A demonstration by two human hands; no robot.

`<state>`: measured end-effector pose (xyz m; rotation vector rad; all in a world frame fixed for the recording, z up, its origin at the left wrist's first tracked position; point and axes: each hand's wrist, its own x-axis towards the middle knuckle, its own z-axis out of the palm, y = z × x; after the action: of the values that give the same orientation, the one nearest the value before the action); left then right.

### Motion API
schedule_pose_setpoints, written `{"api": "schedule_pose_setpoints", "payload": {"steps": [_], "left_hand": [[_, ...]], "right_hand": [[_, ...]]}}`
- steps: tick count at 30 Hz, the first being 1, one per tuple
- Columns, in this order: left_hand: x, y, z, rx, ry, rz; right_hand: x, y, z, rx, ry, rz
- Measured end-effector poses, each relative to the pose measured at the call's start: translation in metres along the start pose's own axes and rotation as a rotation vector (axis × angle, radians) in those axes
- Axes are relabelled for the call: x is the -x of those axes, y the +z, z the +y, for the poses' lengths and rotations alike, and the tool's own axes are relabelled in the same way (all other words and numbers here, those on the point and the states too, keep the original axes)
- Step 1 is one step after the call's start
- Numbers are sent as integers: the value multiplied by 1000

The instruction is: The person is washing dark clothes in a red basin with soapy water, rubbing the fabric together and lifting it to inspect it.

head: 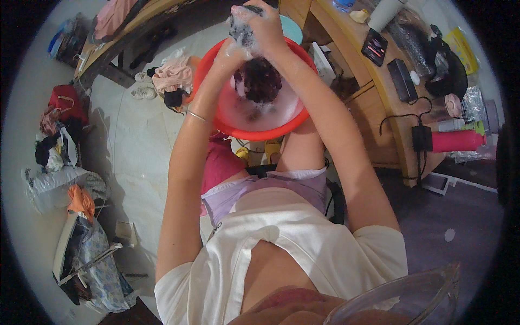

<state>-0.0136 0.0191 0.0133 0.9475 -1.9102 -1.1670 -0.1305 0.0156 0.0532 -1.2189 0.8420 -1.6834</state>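
Above the far rim of a red plastic basin (260, 135), my left hand (232, 53) and my right hand (269, 27) come together around a dark wet cloth (242, 33) covered in white foam. Both hands grip it, and suds cling to my fingers and wrists. Inside the basin, a bunched dark purple-black fabric piece (260, 81) lies in sudsy water (248, 115). Whether it joins the cloth in my hands cannot be made out. The basin sits over my knees.
Pink and dark clothes (174, 77) lie left of the basin, near white shoes (144, 90). A turquoise basin (291, 30) shows behind. On the wooden desk (390, 109) at right are a phone (374, 46), a black box (402, 80) and a pink bottle (457, 141).
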Motion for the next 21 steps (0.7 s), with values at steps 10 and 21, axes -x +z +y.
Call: {"api": "schedule_pose_setpoints", "payload": {"steps": [10,21], "left_hand": [[-5,1,9,39,7,25],[-22,-6,-21,370,-44,-22]], "right_hand": [[-37,-17,-7,0,-215,-552],[-23,-33,-17,-26,113,-501]]}}
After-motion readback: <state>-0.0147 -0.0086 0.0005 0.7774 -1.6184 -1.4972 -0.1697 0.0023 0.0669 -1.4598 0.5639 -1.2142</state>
